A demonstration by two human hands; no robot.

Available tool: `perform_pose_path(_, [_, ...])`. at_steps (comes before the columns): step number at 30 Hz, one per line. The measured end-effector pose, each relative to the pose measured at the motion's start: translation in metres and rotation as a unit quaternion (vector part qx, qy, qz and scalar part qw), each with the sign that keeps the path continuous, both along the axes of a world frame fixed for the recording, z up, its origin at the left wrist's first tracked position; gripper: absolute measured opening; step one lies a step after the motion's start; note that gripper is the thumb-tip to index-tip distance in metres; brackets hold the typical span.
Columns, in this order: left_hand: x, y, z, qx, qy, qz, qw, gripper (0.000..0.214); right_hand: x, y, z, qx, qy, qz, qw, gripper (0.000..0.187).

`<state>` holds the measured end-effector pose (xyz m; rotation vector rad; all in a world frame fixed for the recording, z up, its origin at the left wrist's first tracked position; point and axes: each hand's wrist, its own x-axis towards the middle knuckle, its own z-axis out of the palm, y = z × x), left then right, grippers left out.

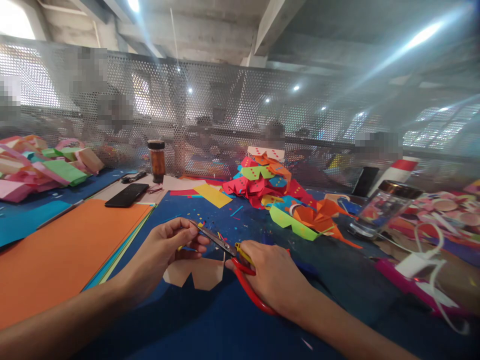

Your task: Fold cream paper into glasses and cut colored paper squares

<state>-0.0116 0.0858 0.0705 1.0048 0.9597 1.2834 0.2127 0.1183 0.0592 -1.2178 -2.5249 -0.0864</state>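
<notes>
My right hand [268,267] is closed around the red handles of a pair of scissors [217,239], whose blades point up and left. A small yellow piece [244,253] shows by its fingers. The thumb and forefinger of my left hand [178,239] are pinched at the blade tips. A bit of yellow shows under those fingers, but what they grip is too small to make out. Just below the hands is a beige paper cutout [195,273] with angled edges and a notch, partly hidden by my left hand.
Orange paper sheets [67,260] lie stacked at left, with a black phone [127,195] and dark jar [157,162] behind. A pile of colourful paper cutouts [262,182] stands ahead. At right are a glass bottle [386,210] and white cable [437,245]. A perforated metal screen [221,115] crosses behind.
</notes>
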Motion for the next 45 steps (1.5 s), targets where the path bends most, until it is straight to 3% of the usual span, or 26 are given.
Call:
perform_pose_path(12, [-0.0018,0.0005,-0.0030,-0.010,0.002,-0.006,1.000,0.014,0.0000,0.0014,0.0023,0.008,0.002,0.001,1.000,0.029])
perform_pose_path(23, [-0.0030,0.0016,-0.0029,-0.002,0.016,-0.007,1.000,0.020,0.0002,0.0000,0.0081,0.011,-0.014,0.000,1.000,0.022])
perform_pose_path(45, [-0.0027,0.0020,-0.0040,0.003,0.023,0.000,1.000,0.025,0.0010,-0.0008,0.0020,0.016,-0.006,0.006,1.000,0.027])
